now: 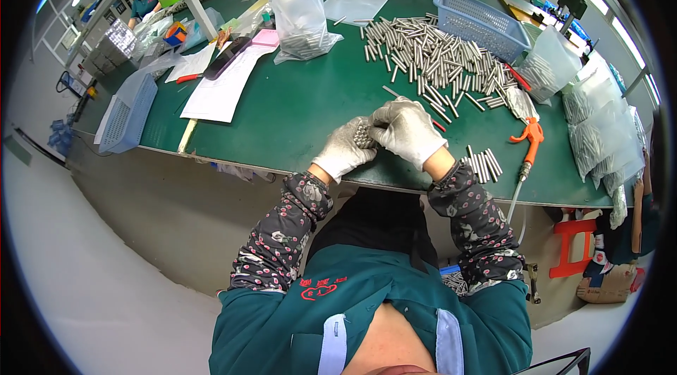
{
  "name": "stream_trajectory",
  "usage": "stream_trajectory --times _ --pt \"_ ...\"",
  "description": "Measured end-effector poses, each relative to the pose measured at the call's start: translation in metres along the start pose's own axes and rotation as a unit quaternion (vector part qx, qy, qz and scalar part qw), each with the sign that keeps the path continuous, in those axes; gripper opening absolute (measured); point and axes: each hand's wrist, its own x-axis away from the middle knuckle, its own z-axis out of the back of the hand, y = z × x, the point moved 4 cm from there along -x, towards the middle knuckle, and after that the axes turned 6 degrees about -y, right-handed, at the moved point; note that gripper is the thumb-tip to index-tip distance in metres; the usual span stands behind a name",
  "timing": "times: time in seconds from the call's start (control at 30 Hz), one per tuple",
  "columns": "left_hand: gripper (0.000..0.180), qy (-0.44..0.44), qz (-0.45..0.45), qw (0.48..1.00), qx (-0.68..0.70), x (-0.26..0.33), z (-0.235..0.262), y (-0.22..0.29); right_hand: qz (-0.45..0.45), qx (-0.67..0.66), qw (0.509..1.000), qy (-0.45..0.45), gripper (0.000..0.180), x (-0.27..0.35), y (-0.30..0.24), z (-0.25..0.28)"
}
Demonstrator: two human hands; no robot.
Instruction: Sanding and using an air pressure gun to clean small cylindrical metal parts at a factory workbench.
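Observation:
My left hand (345, 149), in a white work glove, is closed around a bundle of short metal pins (363, 133), their round ends packed together. Pressed up against that bundle is my right hand (407, 128), gloved too, with its thumb and fingers pinched at the pins' ends. One longer-looking pin (390, 91) shows just beyond the right glove; whether it is held or lies on the table cannot be made out. Past both hands spreads a large heap of loose metal pins (441, 58). A small row of pins (482, 165) lies beside my right wrist.
The green table (282, 121) carries an orange air gun (530, 139) with a hose at right. Filled plastic bags (596, 125) crowd the right edge. A blue basket (482, 21) stands behind the heap; another blue basket (130, 113), papers (226, 86) and a phone (227, 58) are left.

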Motion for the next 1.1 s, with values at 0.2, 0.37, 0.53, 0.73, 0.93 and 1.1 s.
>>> stream_trajectory --times 0.2,0.37,0.53,0.73,0.93,1.1 --pt "0.044 0.046 -0.03 0.998 -0.012 0.003 0.002 0.003 -0.015 0.05 0.998 -0.04 0.015 -0.008 -0.007 -0.003" --pt "0.047 0.052 -0.022 0.998 -0.034 0.004 0.002 0.005 -0.051 0.076 0.995 -0.047 0.019 -0.01 -0.01 -0.004" --pt "0.049 0.091 -0.046 0.987 -0.123 0.005 0.002 0.005 -0.095 0.101 0.985 -0.103 0.018 -0.016 -0.014 -0.009" --pt "0.043 0.14 -0.085 0.964 -0.209 0.006 0.001 0.009 -0.12 0.107 0.98 -0.118 0.021 -0.017 -0.012 -0.016" --pt "0.039 0.167 -0.109 0.946 -0.256 0.011 -0.001 0.017 -0.148 0.121 0.963 -0.192 0.023 -0.021 -0.019 -0.011" --pt "0.043 0.148 -0.116 0.964 -0.186 0.014 0.001 0.017 -0.186 -0.105 0.954 -0.209 0.021 -0.01 0.0 -0.004"
